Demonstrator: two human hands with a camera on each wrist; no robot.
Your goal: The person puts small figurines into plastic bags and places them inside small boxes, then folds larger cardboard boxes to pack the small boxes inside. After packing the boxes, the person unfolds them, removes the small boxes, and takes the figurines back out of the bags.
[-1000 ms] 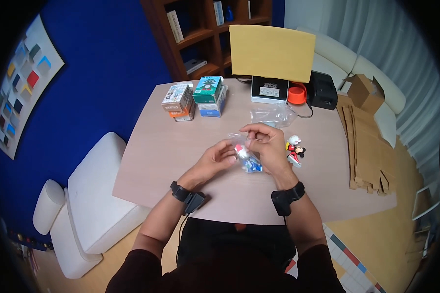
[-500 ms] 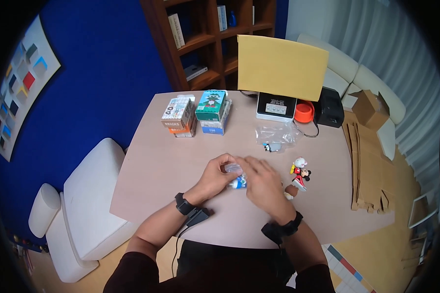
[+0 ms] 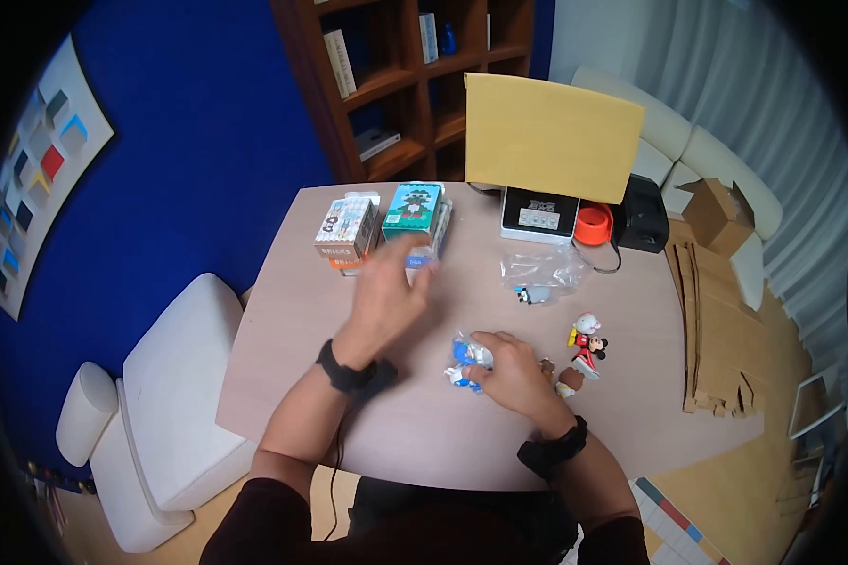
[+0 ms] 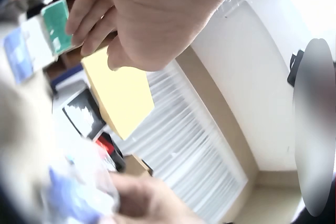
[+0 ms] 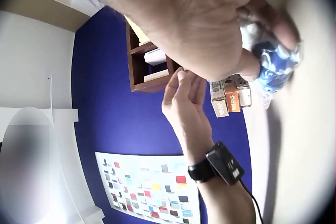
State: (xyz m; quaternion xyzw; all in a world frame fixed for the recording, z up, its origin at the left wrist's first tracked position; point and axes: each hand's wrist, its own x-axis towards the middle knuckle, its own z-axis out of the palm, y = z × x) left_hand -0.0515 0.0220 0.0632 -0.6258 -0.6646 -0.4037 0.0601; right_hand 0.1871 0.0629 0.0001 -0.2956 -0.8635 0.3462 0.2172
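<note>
My right hand [image 3: 518,375] pinches a clear plastic bag with a blue-and-white toy figure [image 3: 464,362] inside, low over the table in front of me. In the right wrist view, the thumb and fingers close around the bagged figure [image 5: 275,69]. My left hand [image 3: 386,303] is raised off the bag, its fingers loosely spread and holding nothing. In the head view it overlaps the lower part of the stacked boxes. Just right of my right hand lie a brown-topped figure [image 3: 569,382], a mouse figure [image 3: 592,350] in red and a white-headed figure [image 3: 587,324].
Two stacks of small boxes, one topped by a green box [image 3: 413,207], the other by a white-and-brown box [image 3: 347,229], stand at the back left. A clear bag [image 3: 542,268] and a small grey-blue figure [image 3: 533,296] lie behind the hands. A yellow board [image 3: 554,137] rises behind.
My left hand has let go of the bag and moved up and away toward the boxes. The right hand keeps the bagged figure. The head view has tilted, showing more figures on the right.
</note>
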